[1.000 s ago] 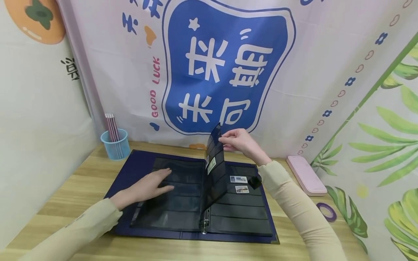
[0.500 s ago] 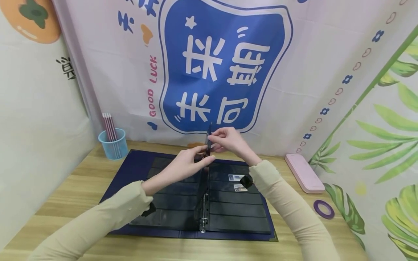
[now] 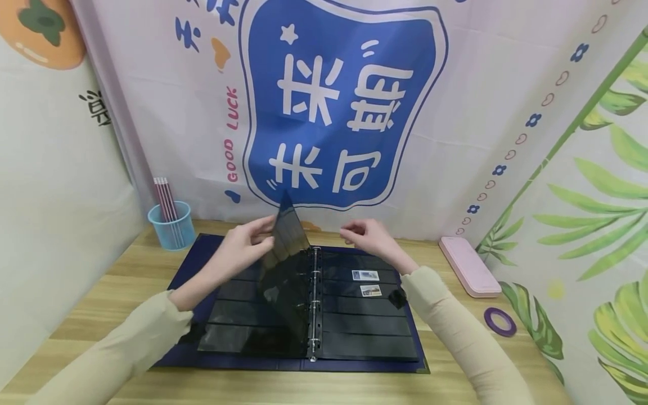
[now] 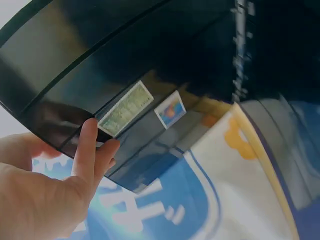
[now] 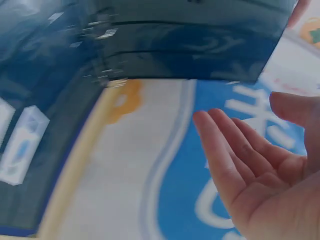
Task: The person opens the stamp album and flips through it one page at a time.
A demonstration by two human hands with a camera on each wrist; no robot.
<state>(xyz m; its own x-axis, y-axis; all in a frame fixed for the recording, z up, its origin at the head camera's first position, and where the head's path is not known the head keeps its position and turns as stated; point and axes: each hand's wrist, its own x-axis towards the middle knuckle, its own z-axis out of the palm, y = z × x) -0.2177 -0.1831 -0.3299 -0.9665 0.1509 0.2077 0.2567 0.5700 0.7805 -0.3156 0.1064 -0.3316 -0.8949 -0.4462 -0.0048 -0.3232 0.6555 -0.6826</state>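
A dark blue stamp album [image 3: 184,292] lies spread on the table, its metal rings [image 3: 315,304] showing in the middle. One dark pocket page [image 3: 286,264] stands raised left of the rings. My left hand [image 3: 238,250] holds its outer edge, with fingers on both sides of the sheet. A green stamp [image 4: 126,109] and a smaller colourful stamp [image 4: 170,109] sit in that page's pockets, near the fingertips. My right hand [image 3: 372,239] hovers over the far edge of the right-hand page [image 3: 369,323], fingers loosely bent, holding nothing. Two stamps [image 3: 365,275] lie in that page.
At the back left stands a light blue cup [image 3: 172,228] of pencils. A pink case [image 3: 469,267] and a roll of purple tape [image 3: 500,322] lie on the wooden table [image 3: 374,388] to the right. Printed cloth [image 3: 324,112] hangs behind the album.
The raised page has swung from right to left over the rings. My left hand came to it and took its edge; my right hand let go and drew back to the right.
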